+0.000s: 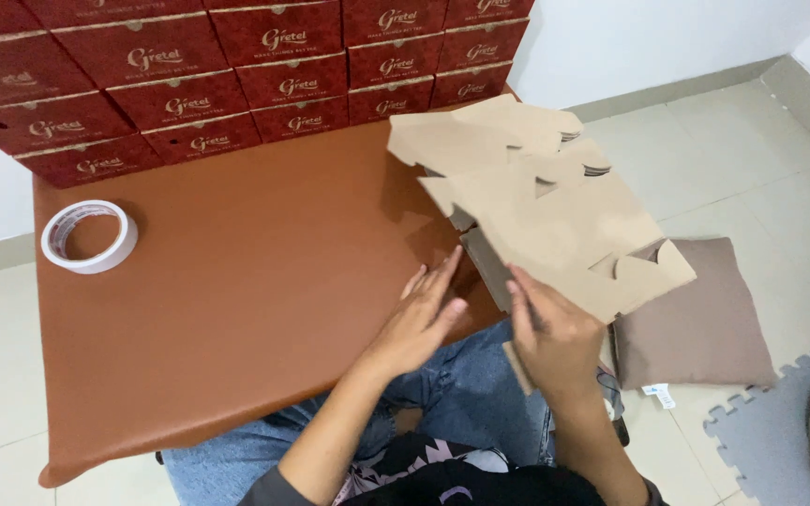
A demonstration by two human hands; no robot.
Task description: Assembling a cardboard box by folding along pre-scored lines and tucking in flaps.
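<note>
- Sitting at a low reddish-brown desk (236, 309), knees in blue jeans (461, 384) showing below its near edge
- Holding a flat, unfolded brown cardboard box blank (536, 197) over the right side of the desk, tilted, its far flaps reaching toward the stacked boxes and its near end hanging past the desk's right edge
- Gripping the blank's near lower edge with the right hand (555, 333), fingers closed around the cardboard, thumb lying on top
- Resting the left hand (424, 314) open and flat, fingers stretched out together, fingertips touching the blank's lower left edge just beside the right hand; clamping on nothing
- Keeping both hands close together near the desk's front right corner
- Lying well apart on the desk's far left: a roll of white tape (89, 236), flat on its side
- Standing along the desk's far edge against the white wall: a stacked wall of dark red boxes (236, 75), several rows high
- Lying on the tiled floor to the right: a grey-brown cushion (705, 319), just beside a grey foam mat (780, 440) with puzzle edges
</note>
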